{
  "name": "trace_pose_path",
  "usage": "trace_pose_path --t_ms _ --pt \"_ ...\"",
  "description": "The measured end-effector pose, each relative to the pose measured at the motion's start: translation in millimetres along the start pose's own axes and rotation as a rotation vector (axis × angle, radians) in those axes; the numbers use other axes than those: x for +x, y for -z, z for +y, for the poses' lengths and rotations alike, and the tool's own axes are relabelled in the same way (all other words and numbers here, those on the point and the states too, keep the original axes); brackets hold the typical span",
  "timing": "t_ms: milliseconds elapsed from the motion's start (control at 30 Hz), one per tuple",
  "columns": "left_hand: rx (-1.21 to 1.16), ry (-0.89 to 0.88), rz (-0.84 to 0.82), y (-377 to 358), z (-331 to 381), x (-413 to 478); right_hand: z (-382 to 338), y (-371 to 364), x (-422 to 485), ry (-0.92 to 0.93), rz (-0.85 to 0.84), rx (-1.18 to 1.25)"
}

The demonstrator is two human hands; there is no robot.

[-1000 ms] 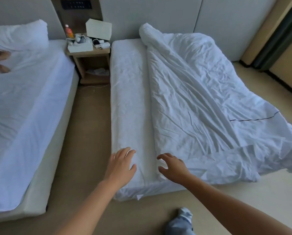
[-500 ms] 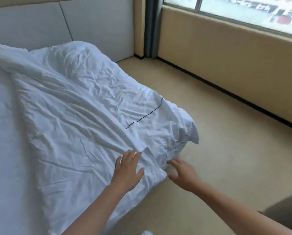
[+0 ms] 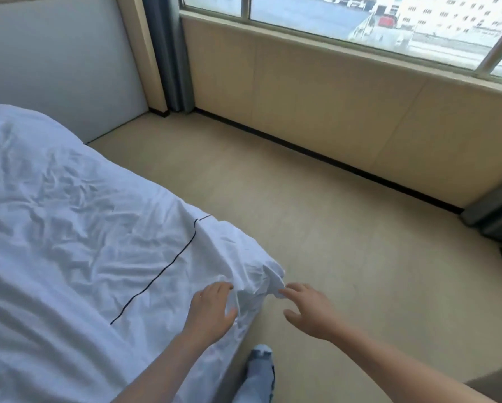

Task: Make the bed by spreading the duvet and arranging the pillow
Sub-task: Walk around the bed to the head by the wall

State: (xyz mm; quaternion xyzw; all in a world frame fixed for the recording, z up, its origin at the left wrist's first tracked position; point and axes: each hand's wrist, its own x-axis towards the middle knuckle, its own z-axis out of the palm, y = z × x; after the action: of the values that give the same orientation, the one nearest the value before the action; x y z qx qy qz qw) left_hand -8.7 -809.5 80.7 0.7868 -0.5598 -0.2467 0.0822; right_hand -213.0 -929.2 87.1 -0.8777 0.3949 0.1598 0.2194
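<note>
A crumpled white duvet [image 3: 78, 242] with a thin black stitched line covers the bed at the left and hangs over its right edge. Its loose corner [image 3: 268, 276] droops toward the floor. My left hand [image 3: 212, 311] lies flat on the duvet just left of that corner, fingers spread. Right of the corner, my right hand [image 3: 311, 311] hovers open over the floor, its fingertips touching the corner's edge. Neither hand grips the fabric. No pillow is in view.
Beige floor [image 3: 316, 228] stretches right of the bed to a low beige wall [image 3: 346, 106] under a window. A grey curtain [image 3: 171, 53] hangs in the corner. A dark object [image 3: 497, 219] sits at the right edge. My leg and foot [image 3: 258, 370] stand by the bed's corner.
The view has swung right from the bed's foot and the nightstand to its window side. Both hands have moved along the duvet edge to its hanging corner.
</note>
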Motion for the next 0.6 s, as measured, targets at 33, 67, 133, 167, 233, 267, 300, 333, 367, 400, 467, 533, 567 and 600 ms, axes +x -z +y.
trace_pose_path --t_ms 33,67,133,167,233,267,300,333,367,400,467,533,567,600 --pt "0.005 -0.002 -0.004 3 2 29 15 14 21 -0.013 0.019 -0.001" --pt "0.008 -0.008 -0.006 8 5 60 28 29 43 -0.027 0.037 -0.008" --pt "0.009 0.005 0.01 16 18 115 57 60 78 -0.04 0.048 -0.038" --pt "0.018 0.015 0.012 17 29 137 71 74 90 -0.043 0.039 -0.065" --pt "0.015 -0.001 -0.033 19 54 169 95 98 108 -0.061 -0.003 -0.092" --pt "0.022 -0.002 -0.06 19 62 188 106 107 119 -0.061 -0.012 -0.099" --pt "0.026 -0.008 -0.056 21 67 210 116 117 133 -0.058 -0.027 -0.101" --pt "0.037 -0.037 -0.017 25 71 234 126 130 150 -0.058 -0.042 -0.097" --pt "0.065 -0.055 0.031 31 75 259 139 144 169 -0.056 -0.053 -0.089" --pt "0.076 -0.044 0.072 39 77 285 154 157 189 -0.051 -0.061 -0.094" --pt "0.034 0.002 0.066 53 78 336 183 186 230 -0.028 -0.091 -0.13" --pt "0.009 0.094 0.1 64 71 384 207 216 280 0.027 -0.095 -0.144" --pt "0.031 0.147 0.133 74 67 408 214 234 308 0.058 -0.092 -0.161" --pt "0.025 0.215 0.152 80 63 430 220 252 337 0.087 -0.092 -0.189"
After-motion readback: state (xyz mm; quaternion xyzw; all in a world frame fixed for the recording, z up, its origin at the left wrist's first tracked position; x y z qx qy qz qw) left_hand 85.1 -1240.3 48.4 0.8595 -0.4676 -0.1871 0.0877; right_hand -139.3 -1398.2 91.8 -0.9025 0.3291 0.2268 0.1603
